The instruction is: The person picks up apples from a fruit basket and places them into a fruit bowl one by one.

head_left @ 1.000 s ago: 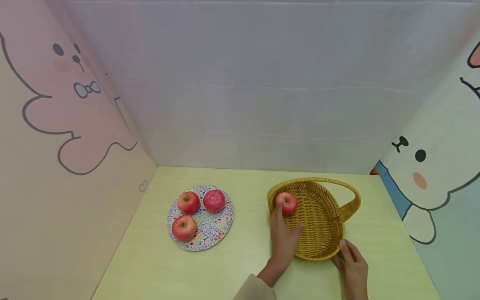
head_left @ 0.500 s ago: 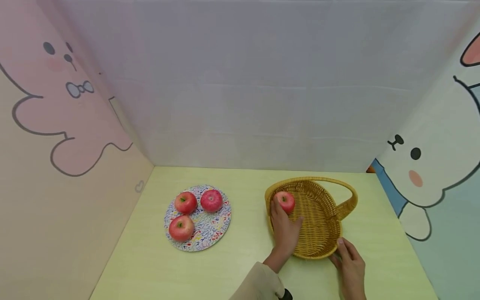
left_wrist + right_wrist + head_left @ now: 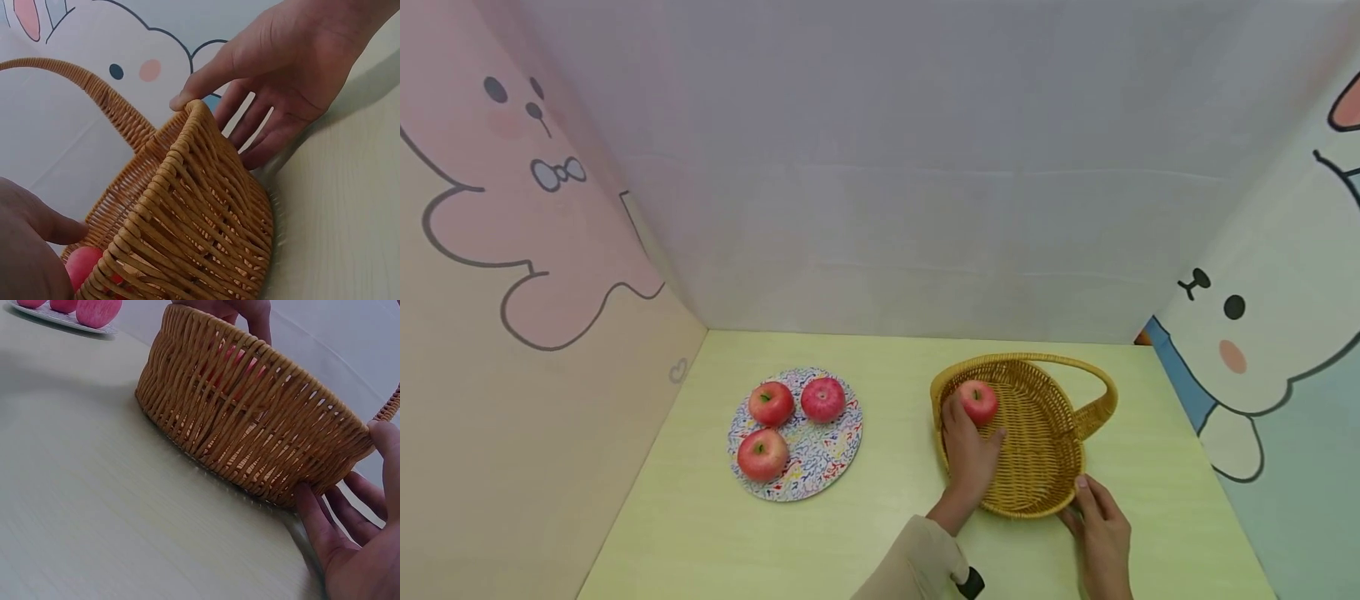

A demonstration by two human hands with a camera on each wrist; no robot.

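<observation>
A brown wicker basket (image 3: 1030, 458) with an arched handle stands at the right of the table, one red apple (image 3: 978, 403) inside by its left wall. My left hand (image 3: 967, 458) reaches over the near left rim, fingers touching the apple's left side. Its thumb stands apart from the fruit in the head view. With thumb on the rim and fingers against the outer wall low down, my right hand (image 3: 1103, 533) grips the basket's near right side; the right wrist view shows these fingers (image 3: 319, 525) against the weave. There, the apple shows only through gaps.
A round plate (image 3: 820, 467) with a multicoloured squiggle pattern lies at the left of the table (image 3: 700, 533), bearing three red apples (image 3: 762, 456). Fabric walls (image 3: 880, 208) with cartoon animals close off the back and both sides.
My left hand has gone a little deeper into the basket, and the apple there has shifted slightly right, away from the wall. My right hand keeps its hold on the basket.
</observation>
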